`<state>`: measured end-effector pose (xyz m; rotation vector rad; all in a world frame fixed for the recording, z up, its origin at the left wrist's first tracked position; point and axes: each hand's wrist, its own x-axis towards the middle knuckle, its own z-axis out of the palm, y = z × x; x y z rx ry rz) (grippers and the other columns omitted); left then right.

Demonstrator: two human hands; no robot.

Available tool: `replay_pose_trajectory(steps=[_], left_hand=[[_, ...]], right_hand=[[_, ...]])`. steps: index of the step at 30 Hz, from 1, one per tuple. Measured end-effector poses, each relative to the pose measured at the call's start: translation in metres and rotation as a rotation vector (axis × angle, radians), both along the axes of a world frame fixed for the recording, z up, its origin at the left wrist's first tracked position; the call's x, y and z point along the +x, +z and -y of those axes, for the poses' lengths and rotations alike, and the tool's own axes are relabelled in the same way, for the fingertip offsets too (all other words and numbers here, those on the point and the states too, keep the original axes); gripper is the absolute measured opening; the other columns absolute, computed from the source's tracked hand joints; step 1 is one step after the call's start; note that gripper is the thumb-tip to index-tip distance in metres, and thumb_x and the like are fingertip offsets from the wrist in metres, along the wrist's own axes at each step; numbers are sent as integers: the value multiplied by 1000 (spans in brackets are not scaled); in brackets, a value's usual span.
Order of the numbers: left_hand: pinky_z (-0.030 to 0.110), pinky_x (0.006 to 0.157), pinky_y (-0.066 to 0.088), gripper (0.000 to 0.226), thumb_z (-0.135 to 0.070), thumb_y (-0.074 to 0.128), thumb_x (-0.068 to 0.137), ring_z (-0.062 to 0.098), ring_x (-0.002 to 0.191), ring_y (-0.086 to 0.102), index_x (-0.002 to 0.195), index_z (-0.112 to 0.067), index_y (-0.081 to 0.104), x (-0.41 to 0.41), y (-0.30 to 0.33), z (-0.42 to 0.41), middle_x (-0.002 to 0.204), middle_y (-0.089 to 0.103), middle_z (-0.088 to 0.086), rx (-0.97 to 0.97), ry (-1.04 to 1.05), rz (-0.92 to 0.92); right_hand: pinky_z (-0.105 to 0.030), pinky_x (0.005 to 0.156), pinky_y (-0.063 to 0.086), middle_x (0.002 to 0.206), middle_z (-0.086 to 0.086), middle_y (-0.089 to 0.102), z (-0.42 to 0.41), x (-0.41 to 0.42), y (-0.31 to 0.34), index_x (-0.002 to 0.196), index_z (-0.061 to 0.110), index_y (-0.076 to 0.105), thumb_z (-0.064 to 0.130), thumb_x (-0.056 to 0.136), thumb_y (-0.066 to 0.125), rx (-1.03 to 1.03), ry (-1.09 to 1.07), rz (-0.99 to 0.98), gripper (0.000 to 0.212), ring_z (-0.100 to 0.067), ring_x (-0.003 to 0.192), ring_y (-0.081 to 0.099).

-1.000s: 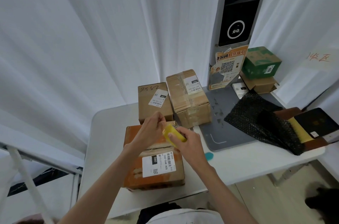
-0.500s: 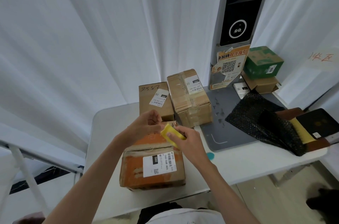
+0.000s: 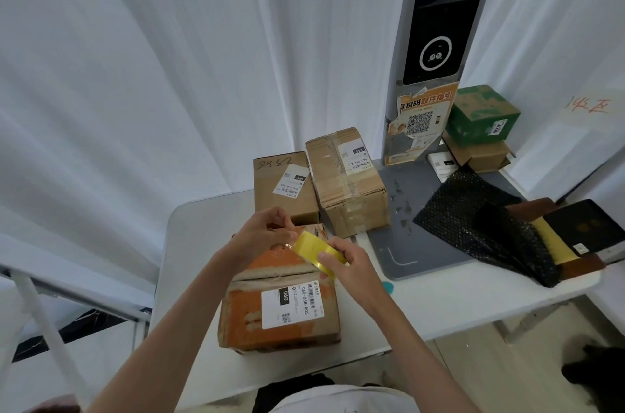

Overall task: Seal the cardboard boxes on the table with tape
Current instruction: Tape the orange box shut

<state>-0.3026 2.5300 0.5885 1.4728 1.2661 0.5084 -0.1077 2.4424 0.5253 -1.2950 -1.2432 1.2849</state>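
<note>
Right hand (image 3: 351, 263) grips the yellow tape roll (image 3: 316, 254) between thumb and fingers; left hand (image 3: 263, 236) pinches at the roll's far-left edge, though the tape end itself is too small to make out. Both are held above the orange-printed box (image 3: 280, 307) at the near edge of the white table (image 3: 196, 243). Two brown boxes (image 3: 318, 182) stand just beyond. Black bubble mailer (image 3: 473, 219) lies to the right on a grey scale platform (image 3: 399, 236)

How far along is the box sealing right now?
Done: the box at the back already shows clear tape over its seam. In hand: the right hand holds the yellow tape roll while the left hand picks at its end. Left: the orange box has an untaped seam.
</note>
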Motion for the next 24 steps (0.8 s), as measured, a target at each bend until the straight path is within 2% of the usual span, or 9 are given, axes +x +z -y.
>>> replay_pose_trajectory(steps=[3,6,10,13,17,20,24], left_hand=[[18,54,47,14,2,73,87,12,63,59,93,-1,61,-1,0,-1,90,66,19,-5,-14,-80],[17,55,46,15,4,72,86,14,65,59,89,-6,60,2,-3,0,81,64,13,17,-30,-194],[19,64,46,17,0,72,87,16,79,63,89,-13,60,5,-5,2,88,67,10,59,-43,-330],[20,65,44,20,-1,72,87,14,77,61,86,-15,58,7,-5,4,81,64,8,80,-51,-366],[17,65,42,22,-2,72,88,11,74,58,84,-17,56,7,-5,7,74,60,1,70,-66,-392],[20,68,43,21,-1,69,89,14,80,59,85,-16,55,8,-6,10,75,59,3,55,-68,-406],[18,67,41,19,-2,70,89,15,83,60,87,-15,56,9,-6,10,78,61,3,61,-75,-411]], right_hand=[[-24,70,59,89,20,63,1,-2,-2,98,38,64,33,95,66,0,17,37,6,-6,86,69],[-32,75,62,91,10,63,-1,-4,-3,102,32,64,30,97,65,-14,44,101,6,-4,84,68],[-24,72,61,94,7,62,-3,-8,0,97,37,61,29,96,66,-32,43,136,10,-6,85,67],[-18,67,58,92,8,61,-3,-10,1,91,40,61,29,96,67,-25,42,145,13,-4,87,66],[-30,72,63,91,8,63,-4,-11,-4,89,42,61,35,93,66,-28,30,210,10,4,89,66],[-35,74,64,92,9,62,-5,-12,-7,89,45,59,42,92,65,-35,33,280,7,6,86,65],[-26,71,62,91,12,62,-6,-11,-6,88,45,59,44,90,63,-37,54,346,5,-5,84,66]])
